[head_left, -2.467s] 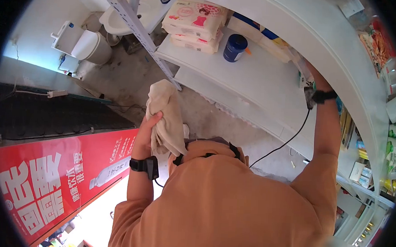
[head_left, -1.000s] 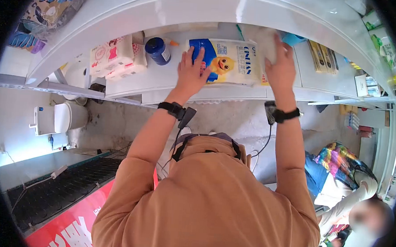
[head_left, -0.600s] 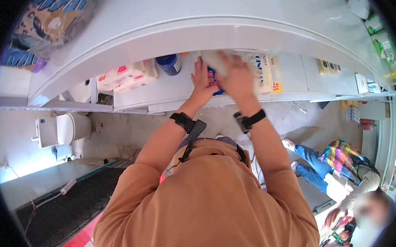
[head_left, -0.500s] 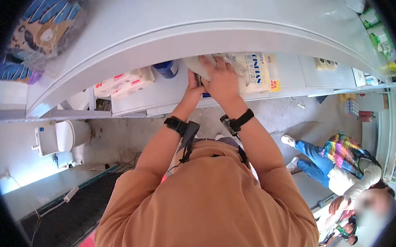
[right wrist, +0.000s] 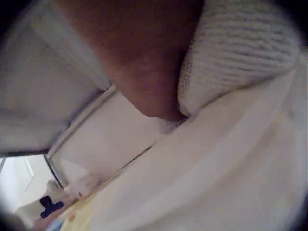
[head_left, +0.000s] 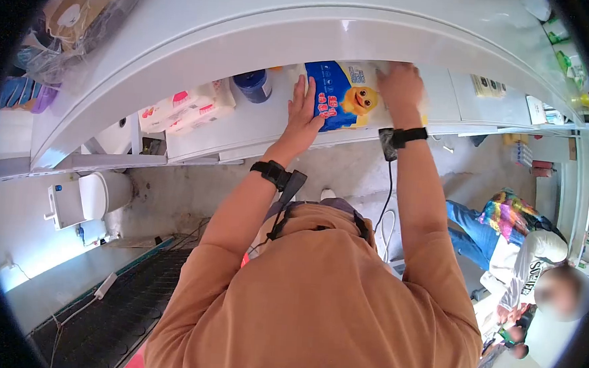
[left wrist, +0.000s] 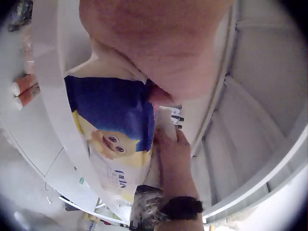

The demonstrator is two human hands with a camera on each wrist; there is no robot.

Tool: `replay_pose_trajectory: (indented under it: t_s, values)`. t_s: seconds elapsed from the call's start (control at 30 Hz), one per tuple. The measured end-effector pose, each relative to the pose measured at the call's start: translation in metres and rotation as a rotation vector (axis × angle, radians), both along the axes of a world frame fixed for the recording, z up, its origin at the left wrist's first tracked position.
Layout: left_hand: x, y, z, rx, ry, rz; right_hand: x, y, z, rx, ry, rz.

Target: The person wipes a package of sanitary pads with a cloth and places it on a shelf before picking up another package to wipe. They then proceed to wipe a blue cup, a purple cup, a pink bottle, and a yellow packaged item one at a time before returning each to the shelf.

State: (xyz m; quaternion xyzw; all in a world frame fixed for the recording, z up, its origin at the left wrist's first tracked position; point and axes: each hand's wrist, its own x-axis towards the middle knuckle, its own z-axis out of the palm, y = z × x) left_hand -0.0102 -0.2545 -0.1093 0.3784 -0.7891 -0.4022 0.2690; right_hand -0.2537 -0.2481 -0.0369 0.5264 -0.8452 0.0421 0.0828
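A soft package with a blue end and a yellow duck (head_left: 332, 93) (left wrist: 108, 103) lies on the white shelf. My left hand (head_left: 301, 121) (left wrist: 159, 48) rests on its blue end, fingers fairly straight, thumb apart. Over the package's right part, my right hand (head_left: 402, 90) (left wrist: 175, 154) (right wrist: 139, 62) grips a pale ribbed cloth (right wrist: 240, 53); its fingers are partly hidden. The cloth lies against the package's white surface (right wrist: 231, 159) in the right wrist view.
A blue tub (head_left: 253, 86) and pink-white packs (head_left: 192, 108) stand left of the package. The upper shelf's edge (head_left: 345, 37) curves above both hands. Small boxes (head_left: 545, 112) sit farther right. Another person (head_left: 504, 248) is at the lower right.
The cloth passed from my left hand to my right. Since half a second ago, my right hand has moved right with it, uncovering the duck picture; my left hand stays near the blue end.
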Motion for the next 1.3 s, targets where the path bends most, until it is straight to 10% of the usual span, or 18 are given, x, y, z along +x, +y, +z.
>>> replay_pose_trajectory:
  t_s: [0.37,0.7,0.83,1.0,1.3]
  values:
    - [0.0,-0.012,-0.028,0.209,0.288,-0.054,0.092,0.05,0.003,-0.342,-0.265,0.519]
    - [0.0,-0.011,-0.013,0.166,0.161,-0.061,0.02,0.079,-0.014,-0.445,-0.263,0.012]
    - [0.005,-0.014,-0.01,0.231,0.182,-0.065,0.052,0.066,-0.014,-0.357,-0.126,0.058]
    - [0.014,-0.015,0.004,0.875,0.946,-0.164,0.116,0.051,-0.01,-0.341,-0.155,0.307]
    - [0.017,-0.016,0.006,0.846,0.888,-0.132,0.112,0.079,-0.008,-0.399,-0.379,0.485]
